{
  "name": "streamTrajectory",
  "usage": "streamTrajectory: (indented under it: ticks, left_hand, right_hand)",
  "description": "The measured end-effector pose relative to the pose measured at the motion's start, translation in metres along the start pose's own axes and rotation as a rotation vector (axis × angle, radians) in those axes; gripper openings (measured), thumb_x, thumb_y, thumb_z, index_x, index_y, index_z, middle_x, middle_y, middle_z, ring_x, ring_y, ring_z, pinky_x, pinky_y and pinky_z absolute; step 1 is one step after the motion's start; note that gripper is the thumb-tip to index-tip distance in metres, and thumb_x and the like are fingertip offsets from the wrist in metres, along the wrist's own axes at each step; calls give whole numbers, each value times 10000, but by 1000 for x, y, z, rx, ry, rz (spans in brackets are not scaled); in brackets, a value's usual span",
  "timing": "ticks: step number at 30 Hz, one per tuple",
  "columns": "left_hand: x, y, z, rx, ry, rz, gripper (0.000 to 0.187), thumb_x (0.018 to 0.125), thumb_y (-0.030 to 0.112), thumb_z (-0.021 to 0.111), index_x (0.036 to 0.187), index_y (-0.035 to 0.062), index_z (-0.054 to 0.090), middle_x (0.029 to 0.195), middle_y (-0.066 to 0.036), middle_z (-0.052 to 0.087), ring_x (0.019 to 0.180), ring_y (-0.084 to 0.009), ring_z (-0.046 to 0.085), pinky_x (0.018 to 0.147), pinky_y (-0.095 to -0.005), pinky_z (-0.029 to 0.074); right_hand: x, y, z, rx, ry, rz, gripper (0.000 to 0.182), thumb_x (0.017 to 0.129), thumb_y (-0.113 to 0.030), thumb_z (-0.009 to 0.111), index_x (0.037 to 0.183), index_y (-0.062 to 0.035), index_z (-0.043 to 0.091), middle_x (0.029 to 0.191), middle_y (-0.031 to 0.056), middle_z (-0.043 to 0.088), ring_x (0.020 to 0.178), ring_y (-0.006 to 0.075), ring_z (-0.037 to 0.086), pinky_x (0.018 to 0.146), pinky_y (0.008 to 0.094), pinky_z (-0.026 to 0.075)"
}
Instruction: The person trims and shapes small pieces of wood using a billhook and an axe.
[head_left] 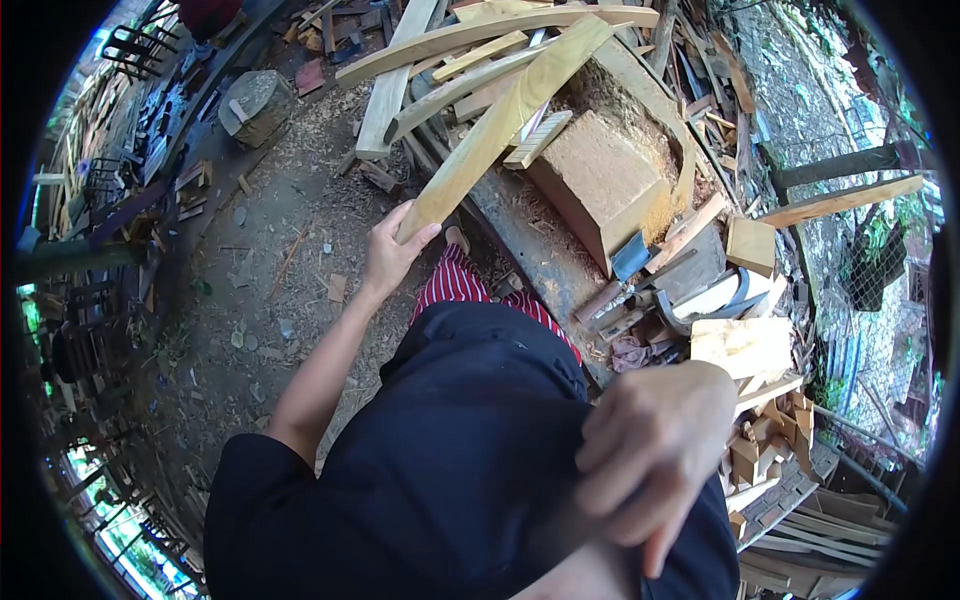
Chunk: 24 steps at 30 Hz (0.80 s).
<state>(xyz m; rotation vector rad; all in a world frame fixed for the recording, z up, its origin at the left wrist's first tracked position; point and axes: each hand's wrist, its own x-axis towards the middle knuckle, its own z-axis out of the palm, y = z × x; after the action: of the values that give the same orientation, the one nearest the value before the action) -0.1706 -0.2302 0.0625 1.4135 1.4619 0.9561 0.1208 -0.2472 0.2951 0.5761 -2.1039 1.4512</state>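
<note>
The left hand (392,252) grips the near end of a long plank (505,120) whose far end rests on the wood pile (470,60), so it may slip sideways, while the blurred right hand (650,450) seems loosely curled, empty.

A big wooden block (598,180) sits amid sawdust beside a hatchet (628,262), with a round stump (256,105) across the dirt ground (250,300).
</note>
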Motion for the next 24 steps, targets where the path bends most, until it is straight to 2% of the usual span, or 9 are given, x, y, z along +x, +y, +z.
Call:
streamTrajectory:
  ticks: [4,5,6,8,9,12,13,17,24]
  left_hand:
    - [3,9,-6,-111,-114,-178,444,919,307,698,1223,-7,619,830,-31,642,683,-58,574,594,-215,456]
    - [3,14,-7,-247,-188,-300,442,950,338,659,1244,12,608,697,12,582,539,-22,498,475,-185,397]
    - [3,17,-7,-244,-184,-302,442,950,338,659,1244,12,608,697,12,582,539,-22,498,475,-185,397]
    - [7,22,-6,-593,-362,-494,498,1007,428,536,1315,37,556,561,72,368,412,11,278,373,-170,234]
    - [9,20,-6,-638,-434,-498,606,1026,507,433,1379,17,480,533,76,309,382,-1,262,361,-175,247]
    - [16,27,-2,-920,-547,-669,667,1036,550,336,1439,22,411,511,73,326,357,6,291,347,-159,241]
    - [19,27,-1,-928,-589,-679,747,1016,612,292,1473,25,356,507,74,331,344,17,277,331,-160,231]
    - [26,30,0,-1118,-670,-757,854,970,687,303,1469,-4,348,488,78,314,337,5,263,332,-164,233]
    - [33,22,-9,-1076,-790,-902,899,953,723,208,1505,18,293,482,75,306,333,14,266,337,-151,213]
  right_hand:
    - [-21,62,-17,442,104,-208,485,848,-456,742,1037,-11,709,675,55,519,459,196,469,419,329,331]
    - [-37,89,-12,518,340,-252,476,905,-462,679,971,9,706,673,80,586,455,170,463,414,309,316]
    - [-57,91,1,429,798,64,498,969,-469,571,878,6,690,695,88,640,475,118,467,423,286,308]
    - [-61,111,-8,296,1147,654,506,995,-459,511,801,-15,657,616,-40,498,549,62,424,518,238,332]
    - [-74,134,-9,294,1183,813,448,1005,-432,516,878,-31,669,603,-74,394,567,53,400,545,216,331]
    - [-84,180,-2,307,1362,858,370,1019,-380,519,987,-48,677,626,-80,389,576,40,400,544,208,334]
    - [-84,188,0,278,1307,921,346,1043,-331,484,1146,-33,626,668,-75,372,571,46,350,533,215,302]
    - [-78,211,9,436,1430,961,442,1030,-369,505,1352,-68,507,931,-32,514,808,54,530,684,228,477]
    - [-84,228,9,498,1350,948,388,991,-356,587,1242,-64,540,1028,15,559,913,87,564,677,265,529]
